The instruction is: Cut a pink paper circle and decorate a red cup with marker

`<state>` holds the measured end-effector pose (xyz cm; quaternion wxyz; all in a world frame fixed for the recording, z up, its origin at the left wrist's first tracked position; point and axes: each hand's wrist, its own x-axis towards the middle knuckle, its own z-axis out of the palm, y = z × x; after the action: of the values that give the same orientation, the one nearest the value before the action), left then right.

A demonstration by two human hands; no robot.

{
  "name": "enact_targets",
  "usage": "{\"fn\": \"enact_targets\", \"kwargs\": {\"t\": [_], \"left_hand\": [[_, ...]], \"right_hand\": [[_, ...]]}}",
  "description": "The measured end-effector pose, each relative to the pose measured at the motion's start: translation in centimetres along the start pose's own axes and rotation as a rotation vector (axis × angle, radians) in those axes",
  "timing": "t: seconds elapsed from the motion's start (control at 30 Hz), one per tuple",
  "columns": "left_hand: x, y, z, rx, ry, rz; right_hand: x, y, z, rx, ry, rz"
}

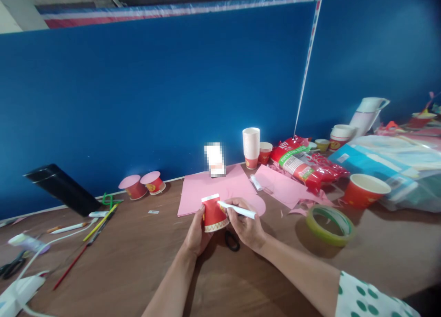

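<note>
A red paper cup is turned upside down in my left hand, whose fingers wrap its left side and underside. A zigzag line runs round the cup's lower rim, and a white patch shows along its top edge. My right hand grips a white marker pen, its tip at the cup's upper right side. Just below the hands a black scissor handle lies on the table, the rest of the scissors hidden. Behind the cup are pink paper sheets.
Two pink-topped red cups stand at the back left. Pens, a cable and a power strip lie left. Right are a tape roll, an orange cup, a red cup bag and stacked cups.
</note>
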<state>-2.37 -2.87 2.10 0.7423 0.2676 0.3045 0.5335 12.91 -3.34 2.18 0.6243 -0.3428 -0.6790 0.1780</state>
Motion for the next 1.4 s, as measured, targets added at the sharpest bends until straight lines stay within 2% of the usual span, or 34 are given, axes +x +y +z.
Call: {"fn": "enact_targets", "kwargs": {"t": [0.6,0.93,1.4], "left_hand": [[-0.10,0.09,0.16,-0.003,-0.008,0.027],[-0.09,0.19,0.29,-0.029,-0.055,0.020],[-0.13,0.30,0.40,0.002,0.003,0.010]], "right_hand": [[0.10,0.08,-0.05,0.000,0.003,-0.002],[0.19,-0.13,-0.11,-0.039,0.017,-0.001],[0.07,-0.41,-0.10,-0.037,0.016,0.008]]}}
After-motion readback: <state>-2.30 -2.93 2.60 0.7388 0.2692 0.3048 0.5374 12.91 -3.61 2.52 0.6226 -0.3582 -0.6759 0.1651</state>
